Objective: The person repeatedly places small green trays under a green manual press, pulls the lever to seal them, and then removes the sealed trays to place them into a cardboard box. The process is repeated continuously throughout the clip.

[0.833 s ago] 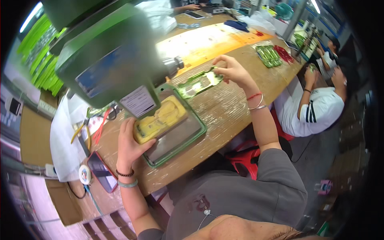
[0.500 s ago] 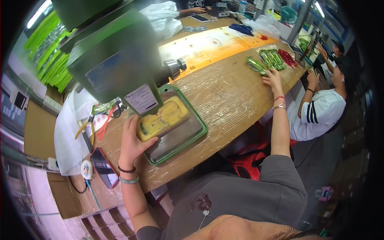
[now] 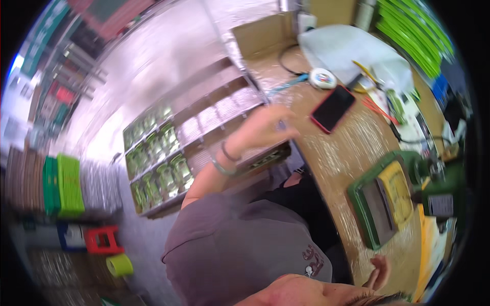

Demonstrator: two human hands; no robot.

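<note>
Smeared by motion, my left hand [image 3: 270, 125] is over the near right part of a divided carton [image 3: 181, 142], close to the table's edge. Its fingers look bent, and a small bluish spot shows among them; whether it grips anything is unclear. Several clear and green packets [image 3: 166, 140] fill the carton's left compartments. My right hand [image 3: 378, 271] is low over the tabletop, blurred, with its fingers partly hidden. Beyond it, a yellow block [image 3: 397, 196] sits on the green-rimmed tray [image 3: 365, 219] of the green machine [image 3: 441, 196], touched by neither hand.
A red-edged phone [image 3: 333, 108], a round white tape measure [image 3: 322, 78] and yellow-handled pliers [image 3: 365, 76] lie on the table [image 3: 326, 158]. White sheeting [image 3: 352, 51] lies behind them. On the left stand stacked boards [image 3: 30, 178], a red crate [image 3: 103, 239] and a yellow-green roll [image 3: 120, 265].
The view has swung left, bringing the carton into sight. My left hand has left the yellow block for the carton; my right hand has moved away from the green packets on the table.
</note>
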